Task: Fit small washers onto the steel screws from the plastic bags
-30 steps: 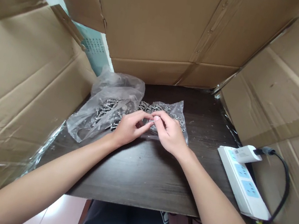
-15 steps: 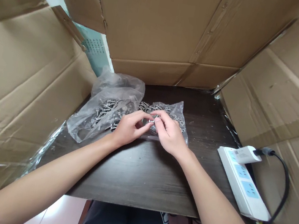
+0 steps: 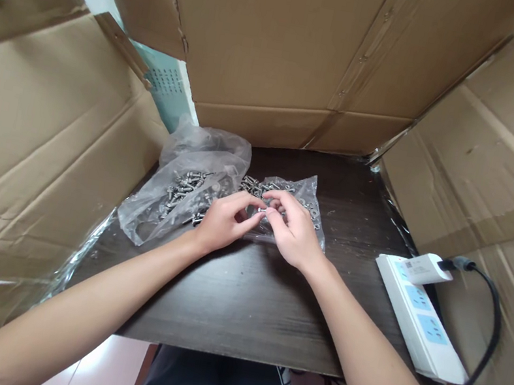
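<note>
Between the fingertips of both hands is a small silvery screw point(image 3: 262, 211), partly covered by the fingers. My left hand point(image 3: 223, 223) pinches it from the left, thumb and forefinger nearly together. From the right, my right hand point(image 3: 297, 234) closes its thumb and fingers on the other end. Whether a nut or washer sits on the screw is too small to tell. Just behind the hands lies a flat clear plastic bag point(image 3: 308, 186) with loose screws point(image 3: 252, 185) and washers point(image 3: 313, 214) on it. A larger crumpled plastic bag point(image 3: 136, 214) holding many screws point(image 3: 182, 189) rests by my left hand.
Cardboard walls point(image 3: 284, 38) enclose the dark wooden table point(image 3: 237, 302) at the back and both sides. On the right lies a white power strip point(image 3: 423, 321) with a plugged-in adapter point(image 3: 427, 269) and a black cable point(image 3: 495, 321).
The view has shifted slightly. The fingertips have moved a little around the screw, which both hands still pinch; the bags stay in place.
</note>
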Tool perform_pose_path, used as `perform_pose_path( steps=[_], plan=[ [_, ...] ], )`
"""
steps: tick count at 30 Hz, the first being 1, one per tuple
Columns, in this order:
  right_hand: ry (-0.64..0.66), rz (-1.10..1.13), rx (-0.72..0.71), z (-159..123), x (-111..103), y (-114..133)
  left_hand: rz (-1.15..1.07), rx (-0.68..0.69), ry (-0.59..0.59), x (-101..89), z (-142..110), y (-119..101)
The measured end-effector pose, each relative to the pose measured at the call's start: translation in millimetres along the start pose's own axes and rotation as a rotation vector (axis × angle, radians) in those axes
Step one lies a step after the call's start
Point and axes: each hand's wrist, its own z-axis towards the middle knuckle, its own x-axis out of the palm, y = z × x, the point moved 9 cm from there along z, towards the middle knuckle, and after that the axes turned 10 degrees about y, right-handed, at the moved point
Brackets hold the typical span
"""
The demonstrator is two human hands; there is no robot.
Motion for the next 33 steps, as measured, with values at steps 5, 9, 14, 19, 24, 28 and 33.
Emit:
perform_pose_path(
  steps=[5, 9, 14, 19, 24, 28, 33],
  plan=[
    [0.003, -0.020, -0.048, -1, 4, 1, -0.003, -0.009, 0.017, 1.6, -1, 1],
    [-0.015, -0.021, -0.073, -1, 3, 4, -0.001, -0.031, 0.007, 0.8, 0, 2],
    [-0.040, 0.015, 0.009, 0, -2, -1, 0.019, -0.022, -0.023, -2.7, 0, 0],
    [0.002, 0.008, -0.008, 1, 1, 1, 0.031, -0.029, -0.035, -4.0, 0, 0],
    [-0.035, 0.027, -0.059, 0, -1, 7, 0.018, -0.032, -0.029, -4.2, 1, 0],
    [-0.112, 0.029, -0.052, -1, -9, 7, 0.020, -0.051, -0.019, -3.1, 1, 1],
    [-0.168, -0.002, -0.055, -2, -15, 5, 0.024, -0.060, -0.016, -2.3, 0, 3]
  ],
)
